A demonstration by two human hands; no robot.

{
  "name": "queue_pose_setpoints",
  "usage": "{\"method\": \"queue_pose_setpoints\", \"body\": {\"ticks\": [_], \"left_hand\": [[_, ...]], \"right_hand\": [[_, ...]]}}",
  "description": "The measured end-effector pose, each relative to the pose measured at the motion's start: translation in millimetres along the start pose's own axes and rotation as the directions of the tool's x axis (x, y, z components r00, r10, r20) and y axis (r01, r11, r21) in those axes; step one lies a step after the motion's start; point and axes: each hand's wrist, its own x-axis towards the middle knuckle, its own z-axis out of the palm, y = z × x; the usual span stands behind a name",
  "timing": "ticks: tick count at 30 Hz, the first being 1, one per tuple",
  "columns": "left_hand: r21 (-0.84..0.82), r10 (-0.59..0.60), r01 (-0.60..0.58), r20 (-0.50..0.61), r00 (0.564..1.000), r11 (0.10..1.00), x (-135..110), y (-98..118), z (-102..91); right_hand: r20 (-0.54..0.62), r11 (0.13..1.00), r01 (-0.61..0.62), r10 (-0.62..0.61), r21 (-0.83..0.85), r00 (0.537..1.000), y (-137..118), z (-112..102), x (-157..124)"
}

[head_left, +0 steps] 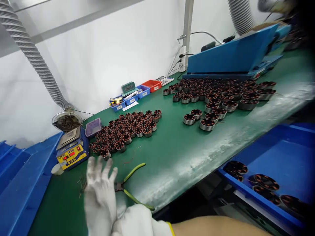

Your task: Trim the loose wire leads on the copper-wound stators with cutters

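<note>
My left hand (99,190), in a white glove, is raised over the near edge of the green mat (177,154) with its fingers spread open and nothing in it. My right hand (137,221), also gloved, presses against the left wrist from the lower right; its fingers are hidden. Green-handled cutters (131,186) lie on the mat just right of the left hand. A cluster of several copper-wound motor stators (128,127) stands just beyond the fingers.
A yellow and blue solder pot (71,154) and a fume hose (36,62) are at the left. More stators (221,95) fill the far right before a blue machine (233,55). Small bins (134,95) line the wall. A blue crate (270,154) holds stators below the bench.
</note>
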Motion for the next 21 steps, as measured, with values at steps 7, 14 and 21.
{"method": "queue_pose_setpoints", "body": {"ticks": [7, 14, 21], "left_hand": [[0.016, 0.024, -0.021, -0.191, 0.981, 1.0, 6.8, -21.3, -33.1], [0.327, 0.079, -0.025, -0.152, 0.985, 0.945, 36.2, -78.8, -92.3], [0.333, 0.021, 0.052, -0.211, 0.977, 0.942, 25.7, -78.0, -85.0]], "right_hand": [[-0.328, 0.776, -0.376, 0.23, -0.506, 0.916, 127.9, -86.2, -75.0], [-0.448, 0.45, -0.657, 0.489, -0.605, 0.748, 285.8, -179.7, -128.1], [-0.538, 0.26, -0.779, 0.599, -0.571, 0.594, 363.3, -205.5, -101.8]]}}
